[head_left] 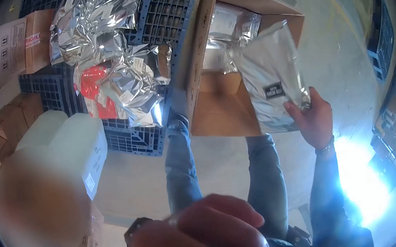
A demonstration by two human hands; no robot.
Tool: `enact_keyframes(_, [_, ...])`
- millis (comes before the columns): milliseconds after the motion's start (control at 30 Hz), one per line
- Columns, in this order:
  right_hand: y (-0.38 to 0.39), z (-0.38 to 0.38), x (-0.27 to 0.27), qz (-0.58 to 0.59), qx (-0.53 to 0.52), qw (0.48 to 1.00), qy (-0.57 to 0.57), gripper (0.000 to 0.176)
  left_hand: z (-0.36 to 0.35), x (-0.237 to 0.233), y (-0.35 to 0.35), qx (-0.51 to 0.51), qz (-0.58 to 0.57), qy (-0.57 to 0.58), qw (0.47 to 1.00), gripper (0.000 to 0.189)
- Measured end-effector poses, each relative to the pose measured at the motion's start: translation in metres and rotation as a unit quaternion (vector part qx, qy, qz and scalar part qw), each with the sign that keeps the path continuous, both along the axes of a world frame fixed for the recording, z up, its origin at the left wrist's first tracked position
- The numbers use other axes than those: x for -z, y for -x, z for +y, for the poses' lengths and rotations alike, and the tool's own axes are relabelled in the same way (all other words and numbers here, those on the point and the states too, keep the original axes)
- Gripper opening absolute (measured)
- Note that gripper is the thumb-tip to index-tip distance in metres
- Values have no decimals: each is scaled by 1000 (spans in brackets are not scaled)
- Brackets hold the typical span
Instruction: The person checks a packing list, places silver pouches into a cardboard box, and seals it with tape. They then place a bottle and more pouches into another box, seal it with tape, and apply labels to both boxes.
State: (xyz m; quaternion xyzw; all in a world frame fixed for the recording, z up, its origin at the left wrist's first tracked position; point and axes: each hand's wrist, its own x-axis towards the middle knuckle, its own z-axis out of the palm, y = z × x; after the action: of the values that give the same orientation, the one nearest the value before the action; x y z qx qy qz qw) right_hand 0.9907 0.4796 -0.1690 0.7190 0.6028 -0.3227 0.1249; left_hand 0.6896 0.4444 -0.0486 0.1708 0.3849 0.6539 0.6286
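My right hand (pixel 313 116) grips the lower right edge of a silver foil bag (pixel 265 67) with a small black-and-white label. The bag slants over the right side of an open cardboard box (pixel 196 69). Inside the box, further pale packages (pixel 222 23) sit at the far end, and bare cardboard shows at the near end. Close to the camera, my left hand (pixel 208 237) looms large at the bottom, its fingers curled and closed. Whatever it may hold is hidden.
Several crumpled foil bags (pixel 94 22) and a red-and-white package (pixel 95 87) lie on a dark plastic pallet (pixel 135 139) at the left. Cartons (pixel 4 59) and pale containers (pixel 73 145) stand beside them. A bright glare (pixel 363 179) covers the floor at right.
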Motion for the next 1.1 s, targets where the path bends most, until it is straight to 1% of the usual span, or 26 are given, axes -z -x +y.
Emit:
enact_keyframes(33, [-5,0,11,-5,-75,997,-14,34,1,-5,-3,16,-8,43,999,33])
enact_keyframes(100, [-20,-1,44,-24,-222,974,-41,37,-1,-19,16,94,-8,172,981,34])
enact_keyframes(167, [-18,8,84,-26,-284,954,92,46,-7,2,4,39,11,122,992,37])
enact_keyframes(200, [-14,12,111,-22,-313,936,157,51,-16,31,-2,-31,24,72,997,39])
enact_keyframes(233, [-16,10,150,-10,-330,939,97,55,-24,59,-8,-97,39,21,994,42])
enact_keyframes(267, [-20,-3,197,8,-345,938,42,60,-37,82,-2,-141,52,37,988,44])
enact_keyframes(300, [-17,-17,242,31,-360,932,-14,64,-54,113,14,-108,143,72,981,44])
enact_keyframes(333, [-14,-34,284,4,-350,937,-5,64,-77,147,30,-78,233,107,963,43])
enact_keyframes(367, [-11,-54,323,-23,-337,941,5,65,-103,184,42,-132,221,207,944,42])
enact_keyframes(400, [7,-57,336,-53,-326,944,12,65,-126,222,56,-190,202,299,913,40])
enact_keyframes(433, [14,-64,341,28,-259,958,123,65,-153,256,73,-175,214,395,876,40])
enact_keyframes(467, [24,-70,330,99,-216,964,120,63,-173,290,87,-158,217,486,832,42])
enact_keyframes(533, [45,-78,299,226,-126,960,105,60,-200,363,105,-66,305,553,773,49])
enact_keyframes(600, [58,-97,279,252,-130,958,-35,52,-240,456,133,-16,373,505,778,66])
enact_keyframes(633, [68,-96,264,280,-83,956,-26,49,-246,485,143,9,405,481,777,74])
enact_keyframes(700, [86,-91,224,329,13,944,-1,44,-225,491,146,62,507,532,676,86])
enact_keyframes(733, [89,-96,212,326,-29,945,-27,43,-217,490,147,92,551,554,617,92])
enact_keyframes(800, [95,-102,194,318,-108,939,-79,40,-206,484,154,114,488,530,684,102])
enact_keyframes(867, [128,-95,161,387,-168,905,-62,36,-202,474,163,138,423,499,744,112])
enact_keyframes(900, [152,-93,151,421,-195,884,-58,34,-204,475,168,142,405,479,766,110])
enact_keyframes(933, [177,-94,148,424,-173,888,-48,34,-206,476,173,146,385,459,788,108])
enact_keyframes(967, [208,-91,149,426,-150,891,-40,36,-215,484,179,142,378,437,804,98])
enact_keyframes(1000, [247,-93,187,355,-153,922,-17,45,-226,495,183,140,370,415,820,88])
enact_keyframes(1033, [279,-101,244,276,-151,949,1,55,-244,511,176,73,362,402,838,73])
enact_keyframes(1067, [298,-110,285,210,-162,962,58,73,-262,527,170,8,355,383,853,59])
enact_keyframes(1100, [320,-113,301,161,-97,970,153,78,-274,526,172,17,398,413,819,50])
